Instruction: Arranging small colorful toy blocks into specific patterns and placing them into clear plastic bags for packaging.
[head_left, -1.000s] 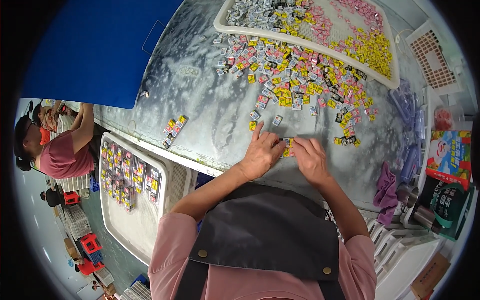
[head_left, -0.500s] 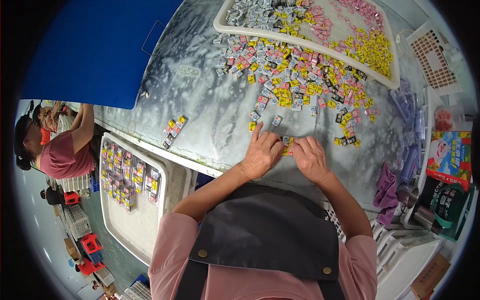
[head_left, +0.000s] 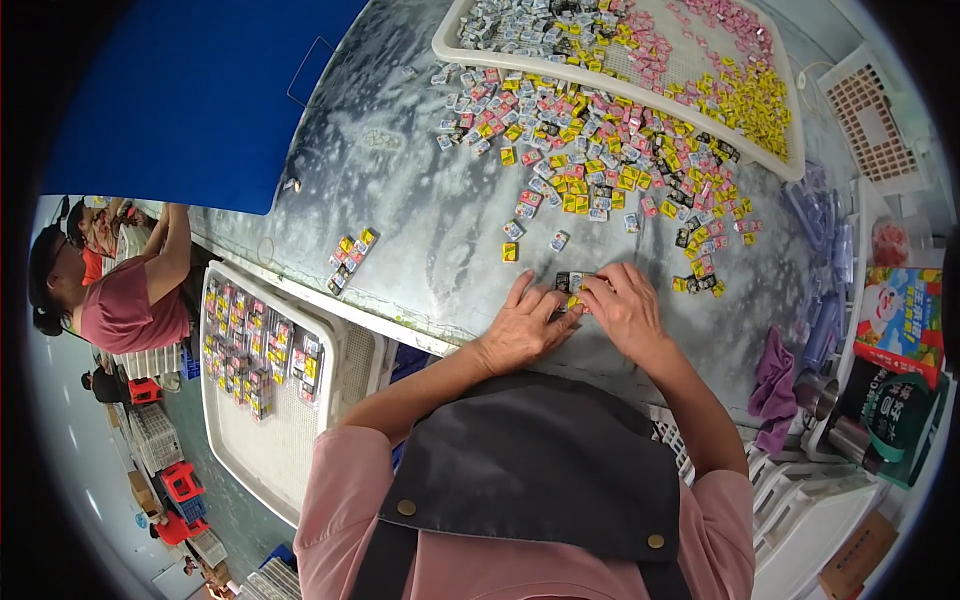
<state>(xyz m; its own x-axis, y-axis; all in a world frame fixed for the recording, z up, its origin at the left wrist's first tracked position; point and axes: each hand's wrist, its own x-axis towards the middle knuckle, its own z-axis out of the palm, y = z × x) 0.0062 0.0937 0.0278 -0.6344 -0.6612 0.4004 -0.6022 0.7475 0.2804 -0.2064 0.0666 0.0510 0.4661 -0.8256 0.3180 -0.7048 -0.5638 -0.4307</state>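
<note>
Between my hands, close to the table's near edge, lies a tight cluster of small rectangular pieces, black, white and yellow; their kind is too small to make out. My left hand presses bent fingers against the cluster's near left side. From the right, the curled fingers of my right hand pinch its other end, hiding part of it. Just beyond lie a loose white-and-blue piece and a pair of pieces. Farther off spreads a big loose pile of the same pieces.
A white tray of pieces stands at the back. Another small group lies left on the table. Lower left, a white tray carries clear packs. A blue panel and a co-worker are left; a purple cloth hangs right.
My left hand has drawn nearer to me, its raised index finger now lower. My right hand has shifted slightly up over the cluster, and more black pieces show between the hands.
</note>
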